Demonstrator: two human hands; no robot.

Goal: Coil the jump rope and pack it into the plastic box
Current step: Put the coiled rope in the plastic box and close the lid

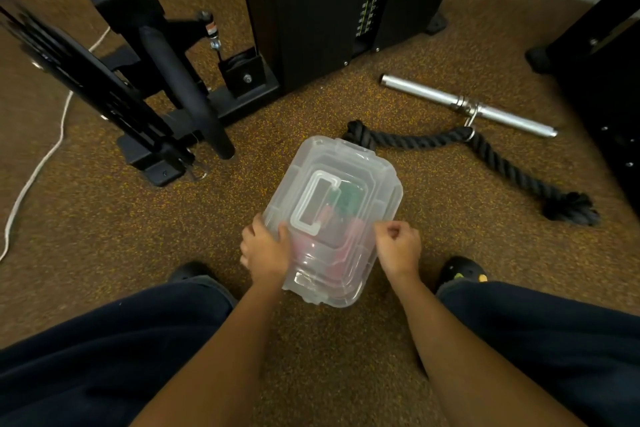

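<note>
A clear plastic box (349, 163) stands on the speckled floor between my feet, its lid on top with a white handle folded flat. Through the lid I make out blurred pink and green shapes (346, 215), likely the jump rope; its form is unclear. My left hand (265, 248) grips the box's near-left edge, thumb on the lid. At the near-right edge my right hand (398, 248) rests against the lid rim, fingers curled in a loose fist.
A thick black rope attachment (498, 156) and a chrome bar (467, 104) lie just beyond the box on the right. A black cable machine (311, 10) and its frame (156, 107) stand at the back and left. A white cord (34, 170) trails along the left floor.
</note>
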